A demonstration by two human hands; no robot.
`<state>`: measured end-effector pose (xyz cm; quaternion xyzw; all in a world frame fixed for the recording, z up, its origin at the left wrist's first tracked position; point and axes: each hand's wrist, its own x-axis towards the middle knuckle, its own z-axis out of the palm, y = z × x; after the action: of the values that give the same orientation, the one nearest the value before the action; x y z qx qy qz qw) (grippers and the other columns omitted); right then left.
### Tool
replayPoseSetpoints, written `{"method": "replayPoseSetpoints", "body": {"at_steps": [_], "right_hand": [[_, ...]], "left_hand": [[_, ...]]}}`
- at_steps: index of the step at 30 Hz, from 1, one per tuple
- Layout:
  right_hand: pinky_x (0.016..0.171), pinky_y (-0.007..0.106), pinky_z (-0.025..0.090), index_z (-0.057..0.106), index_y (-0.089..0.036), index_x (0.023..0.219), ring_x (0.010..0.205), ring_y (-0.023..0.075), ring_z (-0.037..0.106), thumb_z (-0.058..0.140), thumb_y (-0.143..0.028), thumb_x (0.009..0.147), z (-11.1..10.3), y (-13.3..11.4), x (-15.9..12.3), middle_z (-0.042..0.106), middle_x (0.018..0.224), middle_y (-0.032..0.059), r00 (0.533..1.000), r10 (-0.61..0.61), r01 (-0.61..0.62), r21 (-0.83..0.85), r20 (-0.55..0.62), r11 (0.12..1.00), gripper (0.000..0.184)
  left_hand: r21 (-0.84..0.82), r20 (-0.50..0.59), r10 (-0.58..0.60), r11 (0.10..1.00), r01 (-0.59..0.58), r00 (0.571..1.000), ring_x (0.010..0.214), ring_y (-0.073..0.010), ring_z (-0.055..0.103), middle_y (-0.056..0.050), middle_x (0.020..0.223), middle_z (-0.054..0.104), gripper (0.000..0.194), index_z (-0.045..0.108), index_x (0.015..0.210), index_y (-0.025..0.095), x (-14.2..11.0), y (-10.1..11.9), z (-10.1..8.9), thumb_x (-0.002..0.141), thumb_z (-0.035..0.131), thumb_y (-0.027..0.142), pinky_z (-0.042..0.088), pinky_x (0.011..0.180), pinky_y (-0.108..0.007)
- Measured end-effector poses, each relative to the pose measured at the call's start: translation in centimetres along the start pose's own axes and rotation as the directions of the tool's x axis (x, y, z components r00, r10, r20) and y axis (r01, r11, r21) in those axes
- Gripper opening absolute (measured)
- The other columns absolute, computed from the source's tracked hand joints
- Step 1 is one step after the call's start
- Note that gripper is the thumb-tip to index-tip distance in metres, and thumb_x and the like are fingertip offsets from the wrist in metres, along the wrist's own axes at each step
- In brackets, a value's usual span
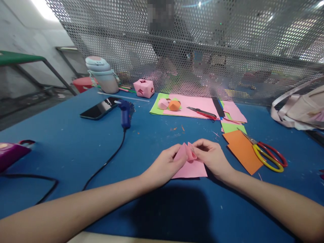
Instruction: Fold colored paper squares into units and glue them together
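Observation:
Between my two hands, over the middle of the blue table, is a partly folded piece of pink paper (189,169). Its far part rises in small peaks and its near part spreads flat. My left hand (170,164) pinches the paper's left side, thumb laid across the fold. At the upper right, my right hand (211,153) grips a raised fold between thumb and fingers. Some fingertips are hidden behind the paper. To the right lie orange paper pieces (244,152), with scissors (269,157) with red and yellow handles resting partly on them.
A blue hot glue gun (125,114) and a phone (98,108) lie left of my hands. Farther back are a pink paper cube (143,88), a bottle (103,79), an orange paper shape (174,105) and a cutter knife (202,113) on pink sheets. A perforated metal panel (126,44) stands behind.

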<state>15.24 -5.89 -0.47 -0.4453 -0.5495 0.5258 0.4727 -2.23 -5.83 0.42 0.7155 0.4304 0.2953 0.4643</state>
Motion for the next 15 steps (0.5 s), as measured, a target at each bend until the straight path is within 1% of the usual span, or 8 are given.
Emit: {"method": "replayPoseSetpoints", "body": {"at_steps": [3, 7, 9, 10, 12, 15], "right_hand": [[0.057, 0.022, 0.044, 0.064, -0.018, 0.074, 0.057, 0.0091, 0.055, 0.070, -0.033, 0.074, 0.1, -0.3, -0.1, 0.062, 0.062, -0.0026, 1.000, -0.010, 0.009, 0.040, 0.027, 0.999, 0.016], [0.059, 0.025, 0.045, 0.062, -0.017, 0.071, 0.055, 0.0092, 0.055, 0.070, -0.032, 0.075, 0.4, -0.6, -0.2, 0.059, 0.058, -0.0025, 0.998, -0.008, 0.003, 0.069, 0.069, 0.998, 0.017], [0.060, 0.026, 0.046, 0.064, -0.018, 0.075, 0.056, 0.0095, 0.055, 0.071, -0.031, 0.074, 0.4, -0.6, -0.2, 0.060, 0.061, -0.0022, 0.998, -0.007, 0.001, 0.086, 0.067, 0.996, 0.014], [0.061, 0.026, 0.046, 0.066, -0.019, 0.079, 0.058, 0.0096, 0.055, 0.071, -0.031, 0.073, 0.4, -0.5, -0.2, 0.061, 0.065, -0.0018, 0.999, -0.015, 0.010, 0.096, 0.047, 0.995, 0.014], [0.062, 0.025, 0.045, 0.068, -0.022, 0.088, 0.062, 0.0090, 0.054, 0.072, -0.029, 0.072, 0.1, -0.2, 0.2, 0.063, 0.074, -0.0016, 0.998, -0.050, 0.053, 0.112, -0.030, 0.992, 0.018], [0.058, 0.024, 0.041, 0.069, -0.023, 0.089, 0.059, 0.0080, 0.049, 0.071, -0.029, 0.073, -0.8, 0.4, 1.1, 0.060, 0.071, -0.0025, 0.987, -0.082, 0.100, 0.125, -0.141, 0.987, 0.017]], "left_hand": [[0.013, 0.003, 0.015, 1.000, -0.015, 1.000, 0.073, -0.0139, 0.054, 0.000, 0.079, 0.061, 0.017, 0.060, 0.084, 0.016, 0.0, 0.0, 0.1, 0.084, 0.048, 0.028, 0.042, 0.065, -0.024], [0.021, -0.008, 0.000, 1.000, 0.000, 1.000, 0.068, -0.0131, 0.053, 0.000, 0.074, 0.060, 0.017, 0.058, 0.077, 0.016, 0.1, -0.1, 0.1, 0.082, 0.051, 0.031, 0.041, 0.060, -0.023], [0.016, -0.008, -0.010, 1.000, 0.010, 1.000, 0.065, -0.0124, 0.051, 0.001, 0.072, 0.059, 0.018, 0.057, 0.075, 0.015, 0.2, -0.2, 0.2, 0.081, 0.051, 0.032, 0.040, 0.058, -0.023], [0.014, -0.008, -0.021, 1.000, 0.021, 1.000, 0.064, -0.0120, 0.050, 0.001, 0.070, 0.057, 0.019, 0.056, 0.075, 0.015, 0.2, -0.3, 0.2, 0.081, 0.051, 0.032, 0.040, 0.057, -0.023], [0.011, -0.002, -0.048, 0.999, 0.048, 0.999, 0.062, -0.0118, 0.049, 0.001, 0.069, 0.056, 0.020, 0.055, 0.076, 0.015, 0.2, -0.3, 0.2, 0.082, 0.051, 0.034, 0.038, 0.055, -0.022], [0.005, -0.003, -0.051, 0.999, 0.051, 0.999, 0.063, -0.0124, 0.051, 0.000, 0.070, 0.058, 0.022, 0.058, 0.079, 0.014, 0.2, -0.1, 0.1, 0.082, 0.051, 0.035, 0.039, 0.054, -0.022]]}}
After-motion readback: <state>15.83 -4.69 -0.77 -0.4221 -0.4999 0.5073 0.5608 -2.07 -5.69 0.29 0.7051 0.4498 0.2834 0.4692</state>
